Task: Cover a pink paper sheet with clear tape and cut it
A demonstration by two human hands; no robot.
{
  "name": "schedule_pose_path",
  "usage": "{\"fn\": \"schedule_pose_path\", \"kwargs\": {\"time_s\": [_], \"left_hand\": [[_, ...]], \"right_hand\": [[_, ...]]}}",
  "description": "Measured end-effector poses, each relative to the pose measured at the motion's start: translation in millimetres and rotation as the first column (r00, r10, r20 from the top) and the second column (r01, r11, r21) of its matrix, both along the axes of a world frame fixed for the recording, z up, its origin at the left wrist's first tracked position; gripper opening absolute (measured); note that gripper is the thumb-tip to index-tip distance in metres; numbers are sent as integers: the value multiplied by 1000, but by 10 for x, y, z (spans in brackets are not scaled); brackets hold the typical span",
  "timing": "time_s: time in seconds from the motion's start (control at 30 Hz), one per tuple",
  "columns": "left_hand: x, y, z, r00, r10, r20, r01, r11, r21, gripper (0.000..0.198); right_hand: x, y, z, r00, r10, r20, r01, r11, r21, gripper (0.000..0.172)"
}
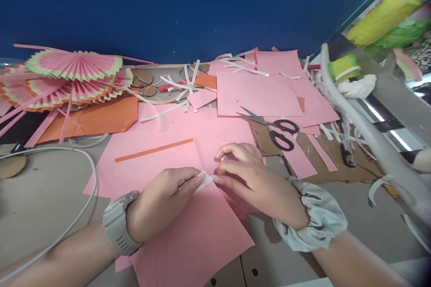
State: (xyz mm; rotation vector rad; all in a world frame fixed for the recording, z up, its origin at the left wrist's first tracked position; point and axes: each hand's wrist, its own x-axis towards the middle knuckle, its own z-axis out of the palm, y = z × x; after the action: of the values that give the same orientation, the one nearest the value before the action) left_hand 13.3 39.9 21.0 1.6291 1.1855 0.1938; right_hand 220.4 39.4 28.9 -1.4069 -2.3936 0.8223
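My left hand [164, 199], with a grey watch [117, 226] on the wrist, pinches a small white strip [204, 181] between thumb and fingers. My right hand [251, 179], a grey scrunchie [311, 219] on its wrist, is closed in a pinch on the other end of the same strip. Both hands rest on a pink paper sheet [198, 242] at the table's near edge. An orange paper strip [155, 150] lies on another pink sheet just behind my left hand.
Black-handled scissors [278, 130] lie behind my right hand on brown cardboard [336, 161]. Folded pink paper fans [70, 76] and orange paper [97, 119] sit at the back left. A white cable [85, 188] curves at the left. White paper scraps [185, 83] litter the back.
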Motion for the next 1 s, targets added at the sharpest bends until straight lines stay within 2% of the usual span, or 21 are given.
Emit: {"fn": "schedule_pose_path", "kwargs": {"time_s": [0.4,0.73,1.0], "left_hand": [[-1,-12,-3,999,-30,-20,30,999,-11,39],[-18,-9,-28,997,-65,-41,66,998,22,35],[-14,-11,-42,993,-117,-33,118,992,50,30]], "right_hand": [[27,4,13,999,-43,-1,43,999,14,21],[10,4,-18,996,-80,43,74,989,131,22],[-86,-12,-69,989,-132,72,118,978,173,22]]}}
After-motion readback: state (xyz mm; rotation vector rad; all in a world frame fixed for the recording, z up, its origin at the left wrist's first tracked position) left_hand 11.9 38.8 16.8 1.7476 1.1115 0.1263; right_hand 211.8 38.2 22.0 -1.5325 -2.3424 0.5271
